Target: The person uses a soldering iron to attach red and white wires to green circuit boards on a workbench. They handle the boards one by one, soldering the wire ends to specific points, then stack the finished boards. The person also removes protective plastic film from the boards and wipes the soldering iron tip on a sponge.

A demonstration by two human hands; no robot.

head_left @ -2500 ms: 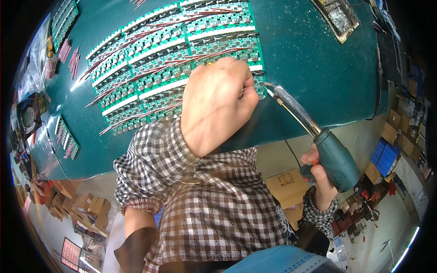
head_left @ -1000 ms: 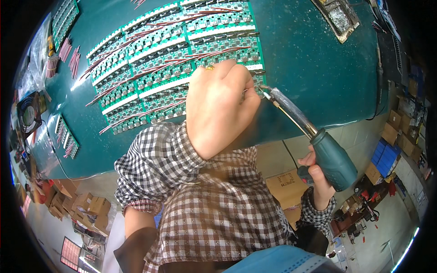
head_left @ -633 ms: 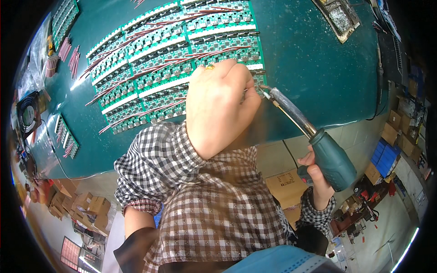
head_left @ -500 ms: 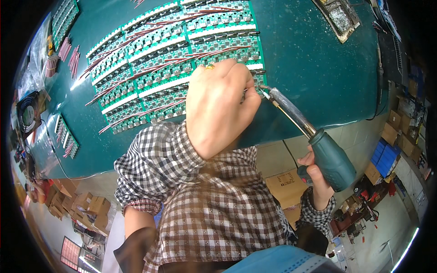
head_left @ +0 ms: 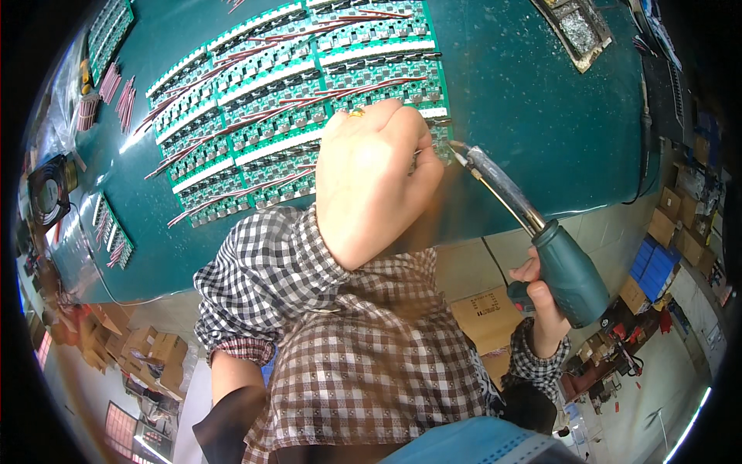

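Note:
My left hand, with a yellow ring, rests over the near right corner of a panel of green circuit boards. Its thumb and fingertips are pinched together beside the board edge; what lies between them is mostly hidden. My right hand is wrapped round the dark green handle of a soldering gun. The gun's metal barrel slants up and left, its tip just right of my left fingertips, by the panel's edge. Thin red and black wires lie in rows across the boards.
Bundles of wires and a smaller board lie to the left, near a black fan. A metal tray with solder residue sits at the far right. Cardboard boxes stand on the floor below the green table.
The soldering gun has shifted slightly to the right, and its tip has drawn back a little from my left fingertips. My left hand stays almost still.

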